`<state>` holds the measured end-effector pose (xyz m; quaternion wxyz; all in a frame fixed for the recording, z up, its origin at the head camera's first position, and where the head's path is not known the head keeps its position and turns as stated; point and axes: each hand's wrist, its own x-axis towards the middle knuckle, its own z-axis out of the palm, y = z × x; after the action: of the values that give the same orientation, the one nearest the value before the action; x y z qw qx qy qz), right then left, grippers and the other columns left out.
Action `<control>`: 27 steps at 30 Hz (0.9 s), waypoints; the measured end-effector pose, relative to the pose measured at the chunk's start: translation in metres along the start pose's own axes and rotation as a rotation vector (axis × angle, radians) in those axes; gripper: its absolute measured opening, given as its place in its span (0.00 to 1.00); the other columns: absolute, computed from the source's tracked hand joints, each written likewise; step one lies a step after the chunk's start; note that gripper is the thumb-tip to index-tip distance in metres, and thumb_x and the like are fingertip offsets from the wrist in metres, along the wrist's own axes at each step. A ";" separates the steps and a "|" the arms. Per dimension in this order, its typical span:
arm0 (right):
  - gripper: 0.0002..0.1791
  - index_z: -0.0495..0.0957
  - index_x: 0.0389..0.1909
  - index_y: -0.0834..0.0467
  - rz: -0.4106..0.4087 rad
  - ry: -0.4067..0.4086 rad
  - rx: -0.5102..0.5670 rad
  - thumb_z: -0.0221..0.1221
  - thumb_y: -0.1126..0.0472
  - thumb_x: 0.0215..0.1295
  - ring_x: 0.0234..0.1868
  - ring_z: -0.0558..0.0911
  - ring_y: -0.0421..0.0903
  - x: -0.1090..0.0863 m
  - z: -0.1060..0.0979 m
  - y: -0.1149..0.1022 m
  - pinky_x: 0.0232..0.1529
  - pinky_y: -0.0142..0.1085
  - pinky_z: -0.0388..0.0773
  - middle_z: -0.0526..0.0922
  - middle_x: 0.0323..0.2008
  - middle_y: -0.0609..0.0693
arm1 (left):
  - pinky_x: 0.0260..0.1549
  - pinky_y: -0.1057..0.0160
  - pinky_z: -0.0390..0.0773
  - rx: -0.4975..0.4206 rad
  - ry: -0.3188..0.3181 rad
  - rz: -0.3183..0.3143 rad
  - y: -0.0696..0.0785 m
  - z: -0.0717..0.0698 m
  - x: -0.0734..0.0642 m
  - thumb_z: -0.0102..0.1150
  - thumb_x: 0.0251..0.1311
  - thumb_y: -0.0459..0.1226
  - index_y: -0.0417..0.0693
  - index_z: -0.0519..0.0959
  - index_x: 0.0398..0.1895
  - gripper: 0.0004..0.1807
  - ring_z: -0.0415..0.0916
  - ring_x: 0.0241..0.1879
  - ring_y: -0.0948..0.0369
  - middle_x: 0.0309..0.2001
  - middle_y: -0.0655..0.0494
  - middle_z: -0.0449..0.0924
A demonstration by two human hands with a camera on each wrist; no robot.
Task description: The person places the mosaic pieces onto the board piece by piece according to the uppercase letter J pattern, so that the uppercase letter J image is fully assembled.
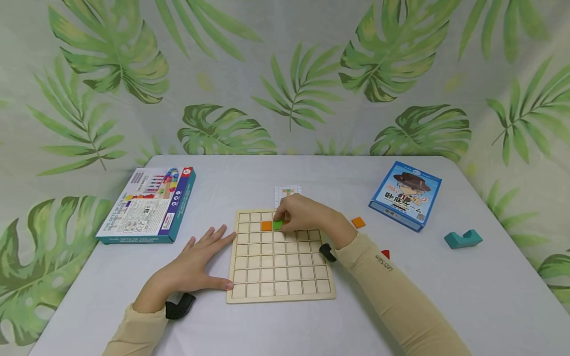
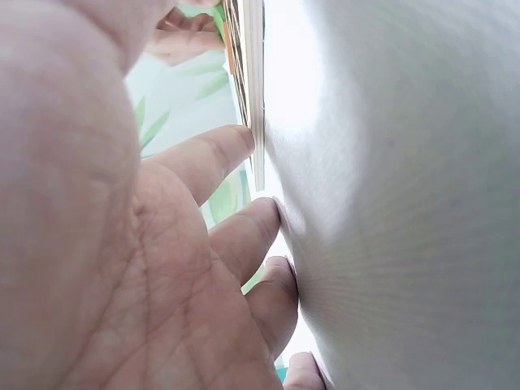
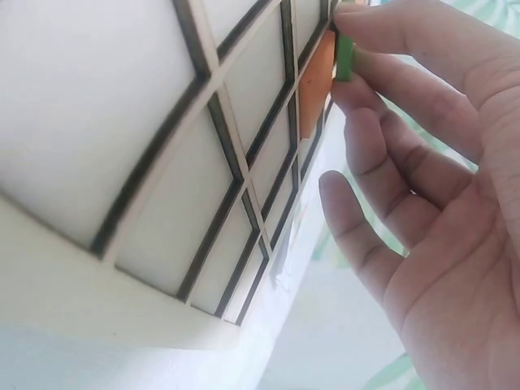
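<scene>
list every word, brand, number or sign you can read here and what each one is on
"卧底ゲーム": lid of the blue box, right of the board
"FIVE SETS OF COLUMN": near edge of the teal-edged box on the left; the line below is unclear
"Let's Slim": right sleeve
Too small or blurred to read: the remaining print on both boxes
</scene>
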<state>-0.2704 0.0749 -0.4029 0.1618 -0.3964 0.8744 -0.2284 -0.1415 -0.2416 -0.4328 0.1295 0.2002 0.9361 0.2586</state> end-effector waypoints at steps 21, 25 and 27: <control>0.02 0.90 0.40 0.54 0.038 0.008 0.019 0.72 0.62 0.69 0.39 0.78 0.41 -0.008 0.000 0.000 0.47 0.34 0.80 0.87 0.42 0.46 | 0.77 0.19 0.37 -0.010 -0.008 0.000 0.002 0.000 -0.001 0.80 0.48 0.64 0.57 0.59 0.87 0.64 0.40 0.87 0.34 0.88 0.44 0.48; 0.04 0.89 0.44 0.55 0.064 0.042 0.030 0.68 0.62 0.71 0.47 0.82 0.44 -0.021 -0.012 0.003 0.54 0.39 0.83 0.86 0.45 0.47 | 0.77 0.19 0.37 -0.009 -0.008 0.005 0.003 -0.001 -0.001 0.80 0.49 0.65 0.58 0.59 0.87 0.64 0.40 0.86 0.33 0.88 0.43 0.49; 0.06 0.89 0.46 0.56 0.075 0.049 0.028 0.67 0.61 0.73 0.48 0.83 0.46 -0.029 -0.021 0.006 0.56 0.42 0.83 0.86 0.46 0.49 | 0.77 0.19 0.38 -0.004 -0.008 0.005 0.003 -0.002 -0.001 0.80 0.49 0.65 0.58 0.59 0.87 0.63 0.41 0.86 0.33 0.88 0.43 0.49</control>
<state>-0.2648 0.1064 -0.3855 0.1543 -0.3553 0.8890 -0.2443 -0.1403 -0.2408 -0.4291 0.1330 0.2035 0.9345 0.2600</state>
